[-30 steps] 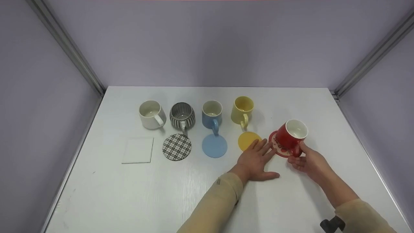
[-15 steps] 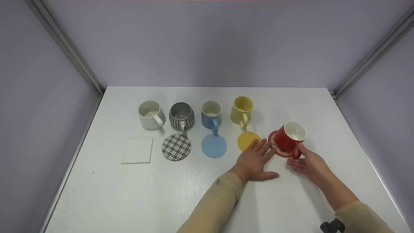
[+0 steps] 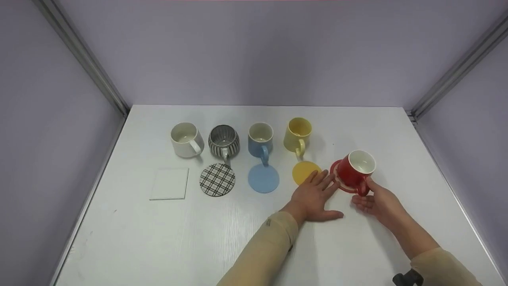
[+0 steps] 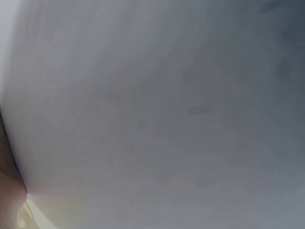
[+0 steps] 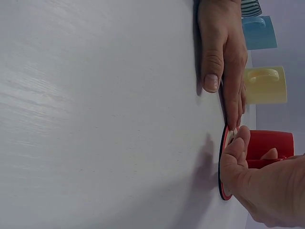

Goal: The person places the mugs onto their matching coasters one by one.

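My right hand pinches the handle of a red mug with a white inside. The mug stands upright over a red patterned coaster; in the right wrist view my fingers partly hide where its base meets the coaster. My left hand lies flat on the table with fingers spread. Its fingertips cover part of a yellow coaster and reach the left edge of the red coaster. Behind the yellow coaster is a yellow mug.
Left along the back row stand a blue mug, a striped mug and a white mug. Before them lie a blue coaster, a checked coaster and a white square coaster. Walls enclose the white table.
The red mug has shifted slightly down and toward me over its coaster, with my right hand still on its handle. My left hand has stayed in place.
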Action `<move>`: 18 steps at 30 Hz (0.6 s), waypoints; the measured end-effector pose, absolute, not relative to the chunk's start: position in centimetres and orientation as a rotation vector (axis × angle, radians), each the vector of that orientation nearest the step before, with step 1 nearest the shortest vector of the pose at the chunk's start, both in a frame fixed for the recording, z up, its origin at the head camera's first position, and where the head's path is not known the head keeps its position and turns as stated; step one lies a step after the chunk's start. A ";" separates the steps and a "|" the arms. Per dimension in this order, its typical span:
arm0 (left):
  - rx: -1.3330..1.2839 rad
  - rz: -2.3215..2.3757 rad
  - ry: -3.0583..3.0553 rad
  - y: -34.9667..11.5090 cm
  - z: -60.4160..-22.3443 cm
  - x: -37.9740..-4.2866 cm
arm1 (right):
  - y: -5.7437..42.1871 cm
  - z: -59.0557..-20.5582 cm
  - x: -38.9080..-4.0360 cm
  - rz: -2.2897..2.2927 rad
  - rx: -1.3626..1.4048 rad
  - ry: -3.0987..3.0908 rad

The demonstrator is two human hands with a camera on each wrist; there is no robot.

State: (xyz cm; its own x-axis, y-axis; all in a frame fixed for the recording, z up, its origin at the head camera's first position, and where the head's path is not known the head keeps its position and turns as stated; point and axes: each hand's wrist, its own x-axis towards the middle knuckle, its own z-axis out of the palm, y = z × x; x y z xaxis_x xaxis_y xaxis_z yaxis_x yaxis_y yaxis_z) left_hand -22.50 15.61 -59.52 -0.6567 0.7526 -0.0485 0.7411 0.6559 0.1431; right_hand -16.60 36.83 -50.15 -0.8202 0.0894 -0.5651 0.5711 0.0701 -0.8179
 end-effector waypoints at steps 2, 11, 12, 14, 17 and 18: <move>1.251 0.170 2.763 15.6 -59.6 -22.5 | 36.9 -50.2 -16.6 -1.806 0.650 1.990; 1.243 0.178 2.755 15.5 -59.5 -22.5 | 36.8 -50.4 -16.6 -1.795 0.636 1.990; 1.240 0.176 2.755 15.5 -59.5 -22.5 | 36.8 -50.4 -16.6 -1.798 0.638 1.987; 1.241 0.171 2.754 15.6 -59.5 -22.5 | 36.8 -50.5 -16.6 -1.804 0.644 1.981; 1.240 0.164 2.756 15.6 -59.6 -22.5 | 36.8 -50.6 -16.6 -1.811 0.654 1.971; 1.239 0.164 2.757 15.6 -59.6 -22.5 | 36.9 -50.6 -16.6 -1.813 0.655 1.968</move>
